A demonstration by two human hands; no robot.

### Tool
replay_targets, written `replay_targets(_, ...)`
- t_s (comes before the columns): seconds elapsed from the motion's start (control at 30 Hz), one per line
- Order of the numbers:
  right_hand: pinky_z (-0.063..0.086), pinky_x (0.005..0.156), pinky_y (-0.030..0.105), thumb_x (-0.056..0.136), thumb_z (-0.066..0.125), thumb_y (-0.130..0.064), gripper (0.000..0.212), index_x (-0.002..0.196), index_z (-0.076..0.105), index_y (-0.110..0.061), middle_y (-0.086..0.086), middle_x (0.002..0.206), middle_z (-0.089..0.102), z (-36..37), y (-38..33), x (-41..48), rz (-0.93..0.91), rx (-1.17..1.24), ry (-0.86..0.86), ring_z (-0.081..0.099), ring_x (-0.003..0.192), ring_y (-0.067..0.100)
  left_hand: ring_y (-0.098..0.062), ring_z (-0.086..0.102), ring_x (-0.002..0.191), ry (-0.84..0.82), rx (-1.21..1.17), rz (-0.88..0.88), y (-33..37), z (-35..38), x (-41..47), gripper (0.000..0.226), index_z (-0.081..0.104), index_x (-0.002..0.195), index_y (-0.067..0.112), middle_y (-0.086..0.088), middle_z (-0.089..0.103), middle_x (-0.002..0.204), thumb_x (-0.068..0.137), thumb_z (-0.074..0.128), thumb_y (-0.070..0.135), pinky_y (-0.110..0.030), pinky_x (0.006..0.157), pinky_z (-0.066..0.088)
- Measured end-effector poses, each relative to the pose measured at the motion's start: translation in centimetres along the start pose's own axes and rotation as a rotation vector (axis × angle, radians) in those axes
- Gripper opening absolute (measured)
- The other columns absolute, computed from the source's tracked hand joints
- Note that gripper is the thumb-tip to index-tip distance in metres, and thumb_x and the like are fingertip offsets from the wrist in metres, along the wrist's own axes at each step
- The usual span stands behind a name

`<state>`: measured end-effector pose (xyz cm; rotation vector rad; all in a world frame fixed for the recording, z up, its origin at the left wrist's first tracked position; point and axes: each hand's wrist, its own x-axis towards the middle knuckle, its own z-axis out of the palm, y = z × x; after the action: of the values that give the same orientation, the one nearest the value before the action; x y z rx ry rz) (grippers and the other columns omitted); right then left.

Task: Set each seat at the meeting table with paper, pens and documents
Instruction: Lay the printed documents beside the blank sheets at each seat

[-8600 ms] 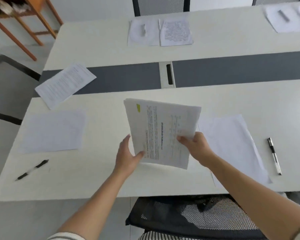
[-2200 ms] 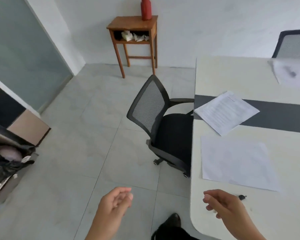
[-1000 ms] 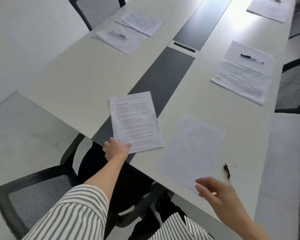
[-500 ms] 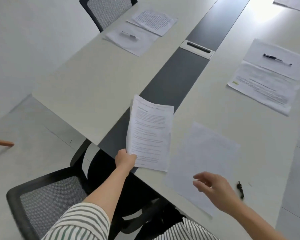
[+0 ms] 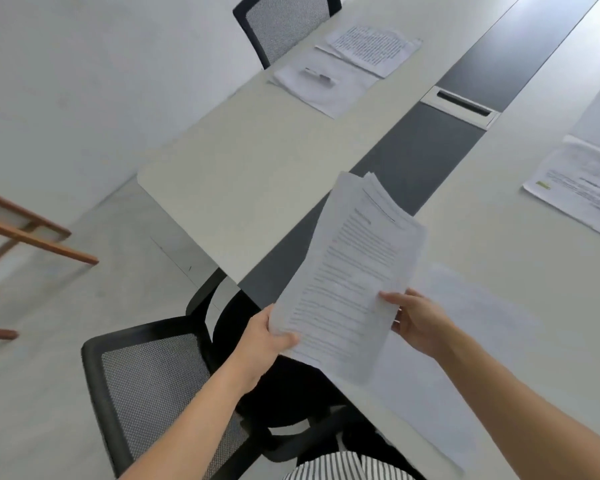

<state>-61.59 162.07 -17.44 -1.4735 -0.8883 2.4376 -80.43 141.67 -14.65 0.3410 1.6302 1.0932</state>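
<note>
I hold a printed document (image 5: 350,271) of several sheets, lifted off the end of the white meeting table (image 5: 243,181). My left hand (image 5: 262,336) grips its lower left corner. My right hand (image 5: 418,320) pinches its right edge, thumb on top. A blank white sheet (image 5: 465,334) lies on the table under and to the right of the document. Across the table, one seat has a blank sheet with a pen (image 5: 317,75) on it and a printed document (image 5: 374,48). At the right edge lies another printed document (image 5: 579,188).
A black mesh chair (image 5: 146,386) stands at the table's end just below my hands. Another black chair (image 5: 284,22) sits at the far side. A dark strip with a cable slot (image 5: 461,105) runs down the table's middle. Wooden furniture legs (image 5: 32,237) stand at left.
My left hand has lifted the document further off the table and my right hand, free a moment ago, now holds its right edge. The view has swung left.
</note>
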Motion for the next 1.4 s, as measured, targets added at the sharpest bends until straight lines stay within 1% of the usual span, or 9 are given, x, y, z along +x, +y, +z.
replay_targets(0.17, 0.056, 0.082, 0.037, 0.085, 0.062, 0.006, 0.018, 0.091, 0.071, -0.007, 0.003, 0.086, 0.076, 2.9, -3.5, -2.3, -0.402, -0.260, 0.010, 0.071, 0.078, 0.016, -0.019, 0.062, 0.115, 0.010, 0.051, 0.065, 3.4, -2.7, 1.4, 0.071, 0.053, 0.125, 0.025, 0.001, 0.067, 0.122, 0.063, 0.087, 0.016, -0.044, 0.098, 0.051)
replay_targets(0.37, 0.048, 0.071, 0.031, 0.082, 0.065, 0.008, 0.026, 0.082, 0.075, -0.016, 0.008, 0.087, 0.074, 5.0, -4.6, -4.0, -0.647, -0.499, 0.055, 0.065, 0.081, 0.023, -0.017, 0.059, 0.113, 0.188, 0.168, 0.204, 9.5, -3.8, 4.9, 0.039, 0.060, 0.118, 0.022, 0.001, 0.063, 0.120, 0.081, 0.072, 0.014, -0.030, 0.091, 0.048)
replay_targets(0.5, 0.050, 0.074, 0.028, 0.081, 0.073, 0.000, 0.030, 0.092, 0.062, -0.026, -0.004, 0.091, 0.067, 5.4, -4.3, -2.9, -0.524, -0.524, 0.192, 0.062, 0.086, 0.017, -0.015, 0.066, 0.093, 0.107, 0.219, 0.277, 10.6, -1.9, 5.1, 0.029, 0.067, 0.093, 0.025, -0.003, 0.072, 0.098, 0.077, 0.072, 0.000, -0.027, 0.079, 0.055)
replay_targets(0.7, 0.052, 0.088, 0.039, 0.086, 0.069, -0.003, 0.028, 0.101, 0.059, -0.023, -0.005, 0.096, 0.063, 5.8, -3.0, -1.6, -0.469, -0.602, 0.194, 0.059, 0.089, 0.011, -0.020, 0.063, 0.094, 0.145, 0.247, 0.186, 8.5, -1.9, 6.6, 0.021, 0.062, 0.097, 0.017, -0.009, 0.069, 0.100, 0.081, 0.066, 0.004, -0.035, 0.082, 0.054)
replay_targets(0.87, 0.057, 0.084, 0.047, 0.088, 0.063, -0.006, 0.006, 0.090, 0.069, -0.006, 0.015, 0.099, 0.071, 6.7, -3.4, 0.9, -0.430, -0.558, 0.339, 0.068, 0.089, 0.031, -0.018, 0.056, 0.069, 0.242, 0.405, 0.196, 8.2, -3.9, 7.9, 0.013, 0.060, 0.082, 0.007, -0.008, 0.064, 0.079, 0.084, 0.067, 0.018, -0.029, 0.068, 0.047)
replay_targets(1.0, 0.054, 0.081, 0.040, 0.088, 0.061, 0.000, 0.012, 0.097, 0.065, -0.007, 0.017, 0.108, 0.069, 7.9, -2.8, 4.8, -0.240, -0.405, 0.382, 0.065, 0.089, 0.030, -0.021, 0.070, 0.075, 0.280, 0.421, 0.041, 6.0, -6.3, 7.9, 0.021, 0.061, 0.104, 0.010, -0.009, 0.069, 0.083, 0.083, 0.067, 0.008, -0.031, 0.075, 0.054)
replay_targets(1.17, 0.052, 0.084, 0.042, 0.087, 0.066, -0.003, 0.033, 0.118, 0.057, -0.004, 0.013, 0.110, 0.062, 9.5, -0.3, 9.0, 0.026, -0.258, 0.434, 0.059, 0.095, 0.031, -0.020, 0.062, 0.088, 0.339, 0.505, -0.073, 2.7, -8.8, 8.1, 0.024, 0.060, 0.111, 0.011, -0.007, 0.064, 0.097, 0.088, 0.062, 0.012, -0.026, 0.069, 0.048)
replay_targets(1.3, 0.054, 0.077, 0.041, 0.085, 0.070, -0.006, 0.028, 0.105, 0.052, -0.006, 0.016, 0.109, 0.062, 10.3, 0.1, 10.4, 0.058, -0.255, 0.461, 0.061, 0.092, 0.032, -0.016, 0.054, 0.096, 0.365, 0.862, 0.041, 1.0, -8.8, 8.3, 0.027, 0.058, 0.118, 0.015, -0.002, 0.056, 0.113, 0.091, 0.055, 0.016, -0.027, 0.076, 0.044)
replay_targets(1.4, 0.058, 0.067, 0.037, 0.084, 0.073, -0.017, 0.028, 0.104, 0.060, -0.003, 0.012, 0.102, 0.069, 9.6, -0.5, 9.9, 0.065, -0.442, 0.404, 0.068, 0.083, 0.028, -0.018, 0.046, 0.115, 0.238, 1.072, 0.196, -0.1, -7.2, 9.1, 0.035, 0.053, 0.128, 0.019, -0.003, 0.046, 0.130, 0.093, 0.054, 0.026, -0.030, 0.089, 0.046)
